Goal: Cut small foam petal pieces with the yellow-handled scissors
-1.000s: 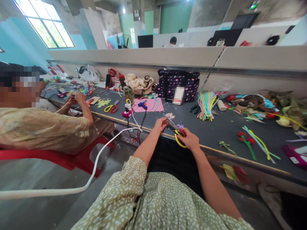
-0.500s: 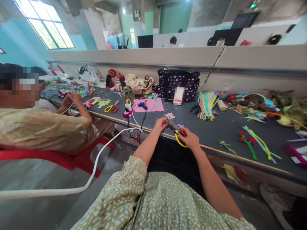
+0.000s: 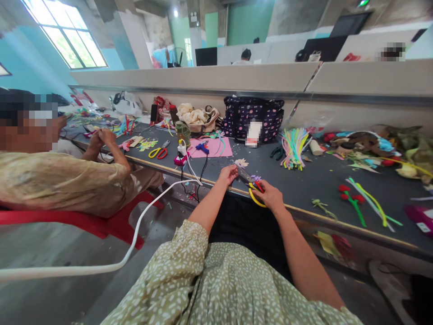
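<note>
My right hand point(image 3: 270, 196) grips scissors point(image 3: 253, 186) with one yellow and one red handle, over the front edge of the table. Their blades point up and left toward my left hand point(image 3: 229, 174). The fingers of my left hand are pinched together near the blade tips; what they hold, if anything, is too small to make out. Just beyond the blades lie pale cream pieces point(image 3: 241, 162) and small purple pieces point(image 3: 256, 178) on the dark table point(image 3: 216, 169).
A blue glue gun point(image 3: 203, 147) rests on a pink sheet point(image 3: 221, 149). A white cable point(image 3: 145, 216) crosses at left, near a seated co-worker point(image 3: 64, 180). Pipe cleaners point(image 3: 293, 149), pliers point(image 3: 277, 153), a patterned bag point(image 3: 233, 117) and a red-and-green flower piece point(image 3: 353, 203) are on the table.
The view has shifted slightly. My hands and the scissors stay in nearly the same place above the table edge.
</note>
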`<state>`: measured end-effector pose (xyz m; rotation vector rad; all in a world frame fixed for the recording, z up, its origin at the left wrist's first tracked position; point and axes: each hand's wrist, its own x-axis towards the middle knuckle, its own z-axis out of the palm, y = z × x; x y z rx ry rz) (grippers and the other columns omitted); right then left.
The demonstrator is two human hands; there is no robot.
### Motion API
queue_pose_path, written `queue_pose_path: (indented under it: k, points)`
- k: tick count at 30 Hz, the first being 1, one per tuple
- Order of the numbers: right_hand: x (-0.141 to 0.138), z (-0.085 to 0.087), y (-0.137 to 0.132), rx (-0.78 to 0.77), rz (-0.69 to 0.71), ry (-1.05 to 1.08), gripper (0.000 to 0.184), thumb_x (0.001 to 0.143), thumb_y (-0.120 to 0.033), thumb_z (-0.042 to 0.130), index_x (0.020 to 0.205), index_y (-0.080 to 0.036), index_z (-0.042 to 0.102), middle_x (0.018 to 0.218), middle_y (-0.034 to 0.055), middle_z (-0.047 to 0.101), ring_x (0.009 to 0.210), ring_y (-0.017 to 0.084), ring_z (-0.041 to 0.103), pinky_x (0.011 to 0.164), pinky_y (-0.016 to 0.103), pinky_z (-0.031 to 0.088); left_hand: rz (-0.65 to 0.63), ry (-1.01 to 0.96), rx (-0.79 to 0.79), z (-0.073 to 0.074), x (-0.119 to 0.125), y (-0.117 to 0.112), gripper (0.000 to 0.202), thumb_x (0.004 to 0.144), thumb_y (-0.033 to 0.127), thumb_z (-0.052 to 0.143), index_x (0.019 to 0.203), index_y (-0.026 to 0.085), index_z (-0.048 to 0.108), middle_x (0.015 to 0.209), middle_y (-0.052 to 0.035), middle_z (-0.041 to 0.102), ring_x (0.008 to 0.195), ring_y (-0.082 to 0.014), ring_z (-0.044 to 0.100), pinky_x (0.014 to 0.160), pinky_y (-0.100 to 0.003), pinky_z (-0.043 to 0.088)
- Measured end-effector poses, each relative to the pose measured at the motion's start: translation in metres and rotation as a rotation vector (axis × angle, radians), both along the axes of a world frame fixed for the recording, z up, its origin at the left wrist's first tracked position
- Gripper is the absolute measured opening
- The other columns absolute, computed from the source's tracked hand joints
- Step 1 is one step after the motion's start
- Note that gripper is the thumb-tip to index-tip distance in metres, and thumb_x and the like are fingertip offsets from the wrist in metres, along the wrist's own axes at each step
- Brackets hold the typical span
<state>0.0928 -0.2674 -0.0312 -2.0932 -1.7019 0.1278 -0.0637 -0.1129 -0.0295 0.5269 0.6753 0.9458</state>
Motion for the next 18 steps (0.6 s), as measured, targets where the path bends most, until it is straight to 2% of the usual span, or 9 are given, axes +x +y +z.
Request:
queue_pose_path:
  k: [7,11,18]
  points:
    - [0.0072,-0.0007,0.0027,-0.001,-0.025,0.125,0.046,0.070,-0.058,0.056,0.105,-0.028,0.054,0.089,0.0011,0.068,0.078,0.022,0.063,0.061,0.028,0.041,-0.014,-0.028,0.025,-0.0018,-0.0013,-0.0008,0.014,0.066,0.005,0.067,0.075,0.012,0.057,0.063,-0.0017,0.060,0.053,-0.0071,0.053,0.057,-0.021,0.044]
    - [0.0066,0.0031,-0.0004,-0.001,0.005,0.141,0.049,0.068,-0.058,0.059,0.107,-0.029,0.051,0.093,0.0009,0.067,0.079,0.021,0.063,0.064,0.029,0.042,-0.007,-0.062,0.058,-0.0053,-0.0020,-0.0024,0.017,0.064,0.007,0.071,0.075,0.012,0.058,0.066,-0.0021,0.061,0.060,-0.0082,0.057,0.062,-0.022,0.044]
    - [0.0034,0.0019,-0.0032,0.025,0.007,0.167,0.047,0.067,-0.060,0.058,0.105,-0.031,0.054,0.093,-0.0017,0.067,0.081,0.020,0.062,0.066,0.029,0.043,0.036,-0.119,0.095,-0.0089,-0.0028,-0.0050,0.020,0.063,0.008,0.072,0.077,0.013,0.058,0.062,0.0011,0.058,0.057,-0.0073,0.055,0.060,-0.021,0.044]
